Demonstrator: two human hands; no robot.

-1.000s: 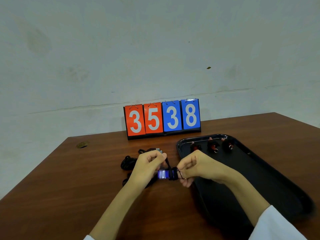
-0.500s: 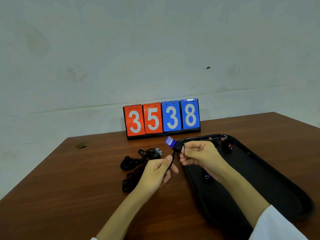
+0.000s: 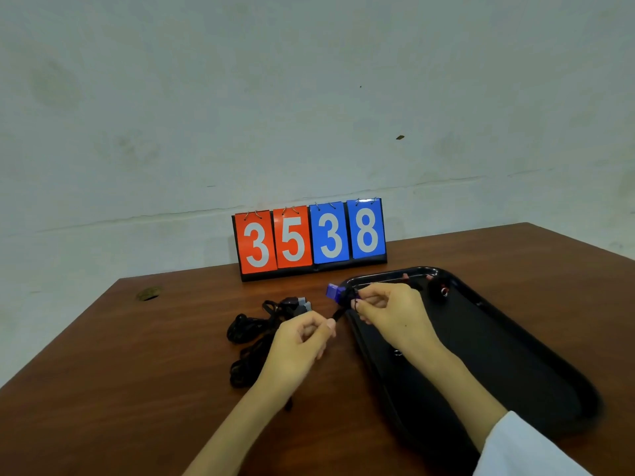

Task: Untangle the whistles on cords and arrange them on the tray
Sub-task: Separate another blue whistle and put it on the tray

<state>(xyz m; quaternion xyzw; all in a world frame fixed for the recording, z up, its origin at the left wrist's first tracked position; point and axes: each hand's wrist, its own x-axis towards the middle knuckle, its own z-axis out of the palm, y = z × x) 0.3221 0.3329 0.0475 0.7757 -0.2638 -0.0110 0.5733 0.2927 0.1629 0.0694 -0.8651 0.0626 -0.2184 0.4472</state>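
Note:
My right hand [image 3: 390, 312] pinches a purple whistle [image 3: 336, 292] above the near-left corner of the black tray [image 3: 515, 355]. A black cord runs down from the whistle to my left hand [image 3: 299, 341], which pinches the cord between thumb and fingers. On the table to the left lies a tangle of black cords [image 3: 251, 338] with a grey whistle [image 3: 302, 305] at its top. Red whistles [image 3: 441, 290] lie at the far end of the tray, partly hidden by my right hand.
A flip scoreboard [image 3: 309, 240] reading 3538 stands at the back of the brown table [image 3: 137, 389], in front of a pale wall. A small hole [image 3: 148, 294] sits in the table at the far left. My white sleeve [image 3: 525, 448] shows bottom right.
My right hand lifted the purple whistle up and back from the table toward the tray's far-left corner. My left hand let go of the whistle and now holds its cord lower down.

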